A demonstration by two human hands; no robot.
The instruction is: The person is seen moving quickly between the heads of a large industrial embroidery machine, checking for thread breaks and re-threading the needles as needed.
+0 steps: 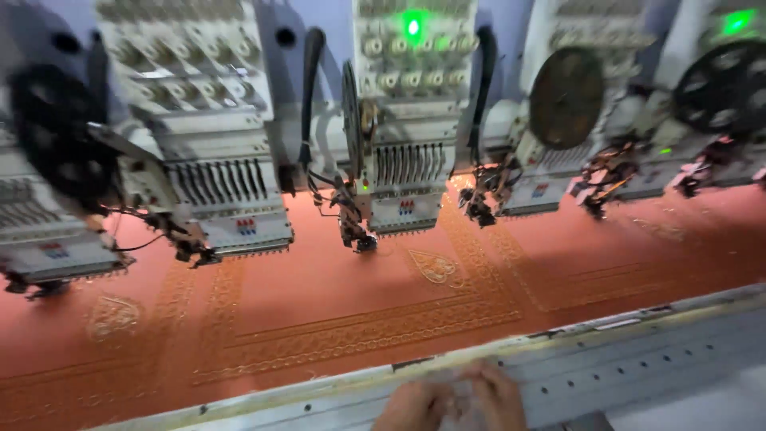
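held item: small pale, see-through bit (461,397) pinched between both hands at bottom edge of view; too blurred to tell thread, film or scrap.
left hand (416,408): fingers curled in, tips meeting the pale bit; grip looks closed but blur hides how tight.
right hand (496,399): fingers (479,375) bent over the same bit, touching the left hand.
machine frame rail (638,359): grey, with holes, directly under and beside the fingers.
fabric (335,295): orange cloth with gold embroidered borders, just beyond the fingertips.
embroidery heads (403,120): row well beyond the fingers, green lamp lit.
risk: a loose bit dropped on the cloth could get stitched in; fingers straying toward needles while heads look powered could be hurt.
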